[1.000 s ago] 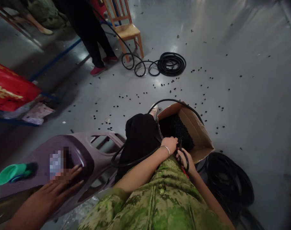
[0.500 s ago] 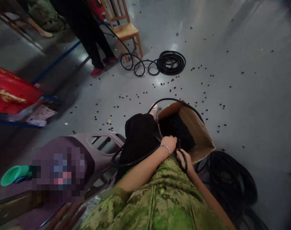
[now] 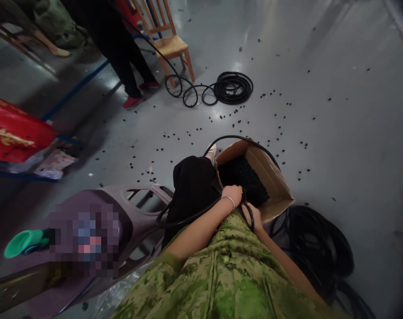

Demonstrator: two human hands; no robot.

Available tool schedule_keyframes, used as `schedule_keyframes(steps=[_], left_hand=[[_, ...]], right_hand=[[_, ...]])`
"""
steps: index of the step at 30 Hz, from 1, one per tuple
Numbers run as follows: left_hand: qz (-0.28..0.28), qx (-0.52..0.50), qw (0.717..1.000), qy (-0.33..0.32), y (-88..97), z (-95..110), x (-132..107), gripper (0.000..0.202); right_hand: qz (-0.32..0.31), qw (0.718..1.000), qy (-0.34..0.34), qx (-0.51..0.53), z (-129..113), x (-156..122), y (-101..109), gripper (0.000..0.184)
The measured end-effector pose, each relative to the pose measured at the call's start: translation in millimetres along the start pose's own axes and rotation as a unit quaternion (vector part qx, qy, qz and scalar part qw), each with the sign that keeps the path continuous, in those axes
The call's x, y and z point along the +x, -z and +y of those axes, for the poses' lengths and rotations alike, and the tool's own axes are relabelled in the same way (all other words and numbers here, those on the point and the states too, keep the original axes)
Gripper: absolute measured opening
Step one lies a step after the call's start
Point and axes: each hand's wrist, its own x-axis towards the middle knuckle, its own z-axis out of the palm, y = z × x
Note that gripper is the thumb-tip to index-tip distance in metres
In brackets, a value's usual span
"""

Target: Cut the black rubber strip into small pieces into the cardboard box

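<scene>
My left hand [image 3: 232, 195] is closed around a black hose [image 3: 188, 220] that runs over my lap and under my left forearm. Close beside it, my right hand [image 3: 253, 215] has its fingers curled on a bent black length, which looks like the same hose. The fingertips of both hands are partly hidden. Just beyond them stands an open cardboard box [image 3: 276, 201], holding a heap of small black pieces [image 3: 244, 175]. One stretch of hose arches over the box's far rim.
Black hose coils [image 3: 317, 243] lie right of me; another coil [image 3: 234, 87] lies ahead near a wooden chair [image 3: 171, 45]. Small black pieces dot the floor. At left are a purple-grey plastic stool [image 3: 118, 212], a green object [image 3: 25, 243] and a red cloth [image 3: 15, 133]. A person in dark trousers stands ahead.
The view has shifted slightly. My hands stay together at the box's near edge, and the bent black length in my right hand has moved a little.
</scene>
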Motion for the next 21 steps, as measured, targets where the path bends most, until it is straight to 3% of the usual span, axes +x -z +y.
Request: schedule_keyframes(steps=[21], left_hand=[[0.013,-0.026,0.999,0.020,0.4,-0.1,1.9,0.032]], right_hand=[[0.022,0.999,-0.008,-0.039,2.3,6.1,-2.7,0.059]])
